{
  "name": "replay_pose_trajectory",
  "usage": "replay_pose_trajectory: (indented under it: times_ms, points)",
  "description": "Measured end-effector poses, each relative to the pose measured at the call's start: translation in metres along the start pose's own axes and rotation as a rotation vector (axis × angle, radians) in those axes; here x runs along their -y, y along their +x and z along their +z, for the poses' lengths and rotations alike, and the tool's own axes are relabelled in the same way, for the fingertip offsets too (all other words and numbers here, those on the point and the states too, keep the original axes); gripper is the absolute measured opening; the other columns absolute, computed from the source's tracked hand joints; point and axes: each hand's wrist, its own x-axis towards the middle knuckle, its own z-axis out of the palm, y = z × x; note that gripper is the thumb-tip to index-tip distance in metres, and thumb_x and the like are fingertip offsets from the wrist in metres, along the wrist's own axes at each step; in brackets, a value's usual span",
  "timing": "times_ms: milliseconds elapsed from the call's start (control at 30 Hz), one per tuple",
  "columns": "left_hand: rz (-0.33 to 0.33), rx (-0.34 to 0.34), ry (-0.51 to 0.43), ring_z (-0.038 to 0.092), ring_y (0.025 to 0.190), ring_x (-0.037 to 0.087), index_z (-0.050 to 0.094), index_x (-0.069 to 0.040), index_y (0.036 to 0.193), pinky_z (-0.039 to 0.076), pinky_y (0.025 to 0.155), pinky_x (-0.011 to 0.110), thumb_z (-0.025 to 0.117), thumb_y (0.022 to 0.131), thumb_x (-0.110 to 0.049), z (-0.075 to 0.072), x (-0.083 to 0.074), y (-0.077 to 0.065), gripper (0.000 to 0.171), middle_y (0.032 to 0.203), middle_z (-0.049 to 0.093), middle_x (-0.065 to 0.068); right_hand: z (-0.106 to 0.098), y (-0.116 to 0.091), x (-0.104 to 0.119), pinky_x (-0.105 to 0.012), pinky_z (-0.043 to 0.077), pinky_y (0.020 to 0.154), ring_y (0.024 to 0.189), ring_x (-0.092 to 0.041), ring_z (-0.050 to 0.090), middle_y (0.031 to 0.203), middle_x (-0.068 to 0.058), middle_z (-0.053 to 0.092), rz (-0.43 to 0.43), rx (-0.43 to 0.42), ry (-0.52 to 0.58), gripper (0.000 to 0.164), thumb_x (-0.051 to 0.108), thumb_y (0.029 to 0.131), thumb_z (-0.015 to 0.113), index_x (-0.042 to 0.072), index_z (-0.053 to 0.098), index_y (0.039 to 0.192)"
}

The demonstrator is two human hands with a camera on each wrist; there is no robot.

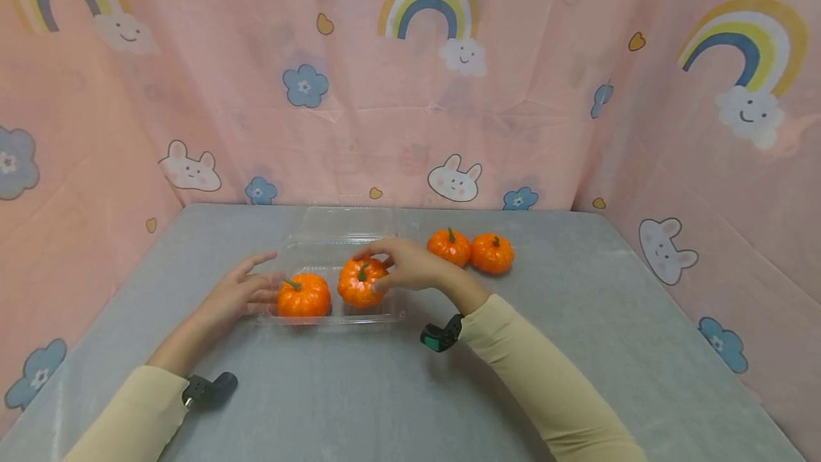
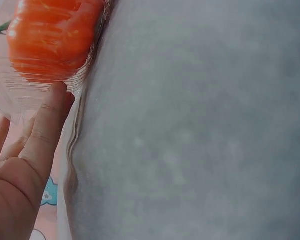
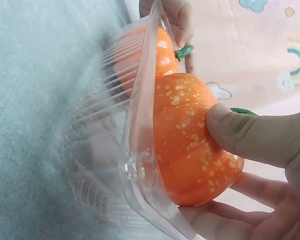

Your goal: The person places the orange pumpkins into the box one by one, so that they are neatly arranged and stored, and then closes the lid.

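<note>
My right hand [image 1: 407, 264] grips an orange toy pumpkin [image 3: 190, 140] between thumb and fingers, at the rim of a clear plastic clamshell box [image 3: 135, 145]. Its green stem points up in the head view. A second pumpkin [image 1: 304, 296] sits inside the left part of the box, its stem tilted left. My left hand [image 1: 246, 289] is at the box's left end, fingers fairly straight. In the left wrist view its fingertips [image 2: 57, 90] lie against the clear wall, just below the pumpkin inside. The box's lid [image 1: 346, 221] stands open toward the back.
Two more orange pumpkins, one [image 1: 450, 247] beside the other [image 1: 492, 254], stand on the grey tabletop [image 1: 359, 391] right of the box. A pink patterned curtain [image 1: 359, 134] hangs behind the table and along both sides.
</note>
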Motion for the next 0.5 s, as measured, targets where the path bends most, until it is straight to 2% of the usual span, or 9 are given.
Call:
replay_pose_trajectory:
  times_ms: [200,367,500]
  points:
    - [0.007,0.005,-0.005,0.066,0.108,0.024,0.015,-0.013,0.154,0.056,0.089,0.034,0.045,0.101,-0.029,-0.001,0.001,0.0,0.063,0.147,0.04,0.029,0.004,0.006,0.0,-0.045,0.048,0.102,0.122,-0.025,0.055,0.132,0.002,0.06,-0.068,0.037,-0.002,0.048,0.004,0.083,0.072,0.02,0.062,0.127]
    - [0.01,0.007,-0.007,0.066,0.106,0.023,0.015,-0.013,0.154,0.056,0.088,0.034,0.045,0.101,-0.028,-0.001,0.001,0.001,0.063,0.147,0.04,0.03,0.006,0.01,-0.001,-0.04,0.048,0.102,0.123,-0.02,0.053,0.131,0.001,0.06,-0.108,0.063,-0.044,0.048,0.003,0.082,0.073,0.017,0.061,0.127]
    - [0.006,0.007,-0.008,0.066,0.107,0.023,0.015,-0.014,0.154,0.056,0.089,0.034,0.046,0.101,-0.03,-0.001,0.001,0.0,0.064,0.147,0.04,0.029,0.006,0.011,0.0,-0.041,0.048,0.102,0.122,-0.021,0.053,0.131,0.001,0.06,-0.102,0.079,-0.062,0.049,0.004,0.082,0.073,0.017,0.061,0.127]
